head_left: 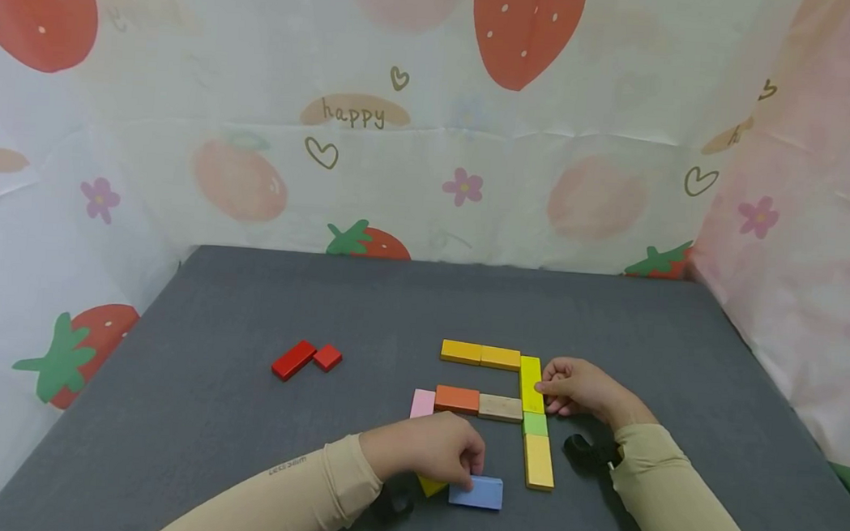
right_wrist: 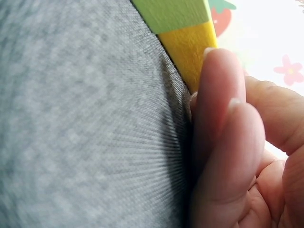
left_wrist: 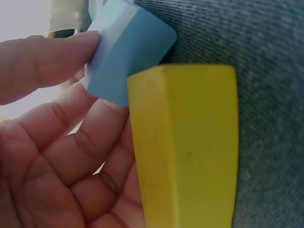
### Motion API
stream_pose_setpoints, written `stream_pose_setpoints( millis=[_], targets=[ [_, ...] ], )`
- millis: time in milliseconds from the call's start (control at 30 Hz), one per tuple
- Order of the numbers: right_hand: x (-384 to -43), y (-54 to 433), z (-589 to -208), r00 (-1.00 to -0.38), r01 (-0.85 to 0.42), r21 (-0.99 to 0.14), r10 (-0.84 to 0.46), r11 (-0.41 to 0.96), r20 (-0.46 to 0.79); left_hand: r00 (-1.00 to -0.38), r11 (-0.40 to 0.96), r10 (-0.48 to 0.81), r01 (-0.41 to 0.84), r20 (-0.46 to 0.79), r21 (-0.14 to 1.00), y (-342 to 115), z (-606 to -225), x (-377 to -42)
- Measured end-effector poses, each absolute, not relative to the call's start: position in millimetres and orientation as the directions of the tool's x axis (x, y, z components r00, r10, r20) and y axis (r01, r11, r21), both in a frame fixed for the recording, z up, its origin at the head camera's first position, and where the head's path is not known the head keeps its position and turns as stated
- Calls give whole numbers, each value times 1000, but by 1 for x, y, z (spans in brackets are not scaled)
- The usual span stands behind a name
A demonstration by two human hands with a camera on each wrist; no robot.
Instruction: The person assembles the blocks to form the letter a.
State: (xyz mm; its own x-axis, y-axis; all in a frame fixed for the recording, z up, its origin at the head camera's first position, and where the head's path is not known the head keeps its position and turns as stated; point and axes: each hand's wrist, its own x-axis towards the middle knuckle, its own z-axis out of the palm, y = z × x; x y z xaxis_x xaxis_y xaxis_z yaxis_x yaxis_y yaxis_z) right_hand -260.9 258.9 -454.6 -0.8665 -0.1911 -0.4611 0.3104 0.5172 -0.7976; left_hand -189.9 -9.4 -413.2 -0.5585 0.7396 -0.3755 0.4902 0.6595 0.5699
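Note:
My left hand [head_left: 434, 446] pinches a blue block [head_left: 480, 493] between thumb and fingers, near the front of the layout. Right beside it a yellow block [left_wrist: 199, 142] stands large in the left wrist view; the left hand mostly hides it in the head view. My right hand [head_left: 589, 391] has its fingers curled at the right side of a bright yellow block [head_left: 530, 377], a fingertip on its edge. Below that block come a small green block [head_left: 535, 424] and a pale yellow block [head_left: 539, 462], end to end in a line.
Two amber blocks [head_left: 461, 351] run left from the line's top. Lower, a wooden block [head_left: 500, 408], an orange block [head_left: 456, 399] and a pink block [head_left: 422, 403] adjoin. Two red blocks [head_left: 293, 361] lie apart at left on the grey table [head_left: 285, 289]. Printed cloth surrounds the table.

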Motion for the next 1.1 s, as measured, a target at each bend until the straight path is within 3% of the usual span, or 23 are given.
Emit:
stream_pose_setpoints(
  millis=[767, 1100],
  targets=[
    [-260, 257, -452, -865, 307, -794, -194, 524, -463, -567, 676, 731, 531, -379, 511, -6, -416, -189],
    [-261, 258, -453, -866, 310, -786, -182, 534, -465, -592, 650, 733, 466, -335, 600, -21, -413, -200]
  ],
)
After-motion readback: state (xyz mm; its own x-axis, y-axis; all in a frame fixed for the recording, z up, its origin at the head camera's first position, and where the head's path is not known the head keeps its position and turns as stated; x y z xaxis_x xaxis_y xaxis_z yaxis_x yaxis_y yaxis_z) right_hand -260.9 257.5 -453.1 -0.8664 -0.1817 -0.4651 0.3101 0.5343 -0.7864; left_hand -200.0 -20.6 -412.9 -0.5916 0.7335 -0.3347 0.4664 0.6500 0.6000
